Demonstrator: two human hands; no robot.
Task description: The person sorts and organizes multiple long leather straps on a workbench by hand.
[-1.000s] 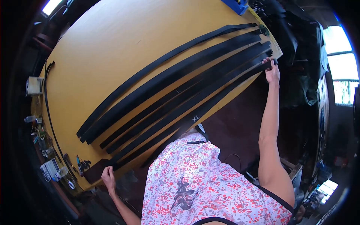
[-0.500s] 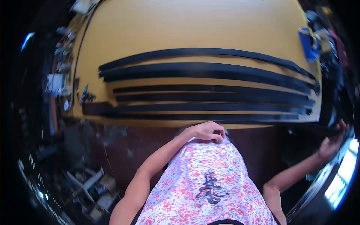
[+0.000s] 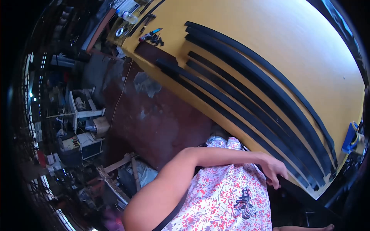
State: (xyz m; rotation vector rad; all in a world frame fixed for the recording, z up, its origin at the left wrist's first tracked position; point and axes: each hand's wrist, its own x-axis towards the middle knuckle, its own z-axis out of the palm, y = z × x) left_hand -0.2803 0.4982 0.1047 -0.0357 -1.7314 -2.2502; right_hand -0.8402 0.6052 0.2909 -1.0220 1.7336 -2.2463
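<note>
The left hand [image 3: 273,171] was closed on one end of a black strip [image 3: 302,195], whose long axis slanted away to the lower right, off the table [image 3: 293,34]; the right hand [image 3: 327,228], near the strip's lower stretch, was too cropped to tell its grip. Beyond, more strips [image 3: 231,61] lay lengthwise on the tabletop, a clear bottle [image 3: 131,18] farther off.

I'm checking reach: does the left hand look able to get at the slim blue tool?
Probably not: the blue tool lies far from the left hand, which seemingly holds a black strip.
</note>
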